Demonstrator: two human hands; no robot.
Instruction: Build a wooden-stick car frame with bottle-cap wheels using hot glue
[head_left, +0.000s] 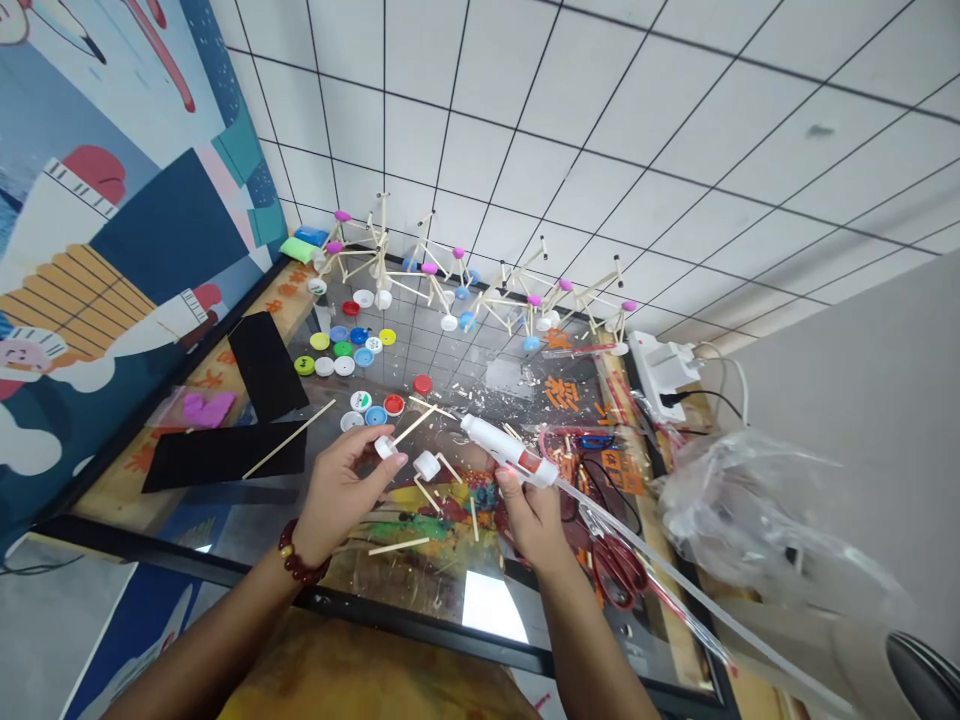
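Between thumb and fingers, my left hand (341, 495) pinches a white bottle cap (387, 447) from which a thin wooden stick (415, 426) juts up to the right. My right hand (534, 515) is wrapped round a white hot glue gun (499, 445), its nozzle pointing left near the stick's free end. A long clear glue stick (660, 555) trails from the gun's back toward the lower right. Just right of my left hand, another white cap (427, 466) with bent stick pieces (450, 468) stands on the glass tabletop. Loose short sticks (397, 547) lie nearer me.
Stick figures with pink and blue parts (461, 290) line the back by the tiled wall. Several coloured caps (343, 349) lie at left, beside black sheets (225, 460). Red-handled scissors (619, 570), a power strip (664, 370) and a clear plastic bag (750, 510) are at right.
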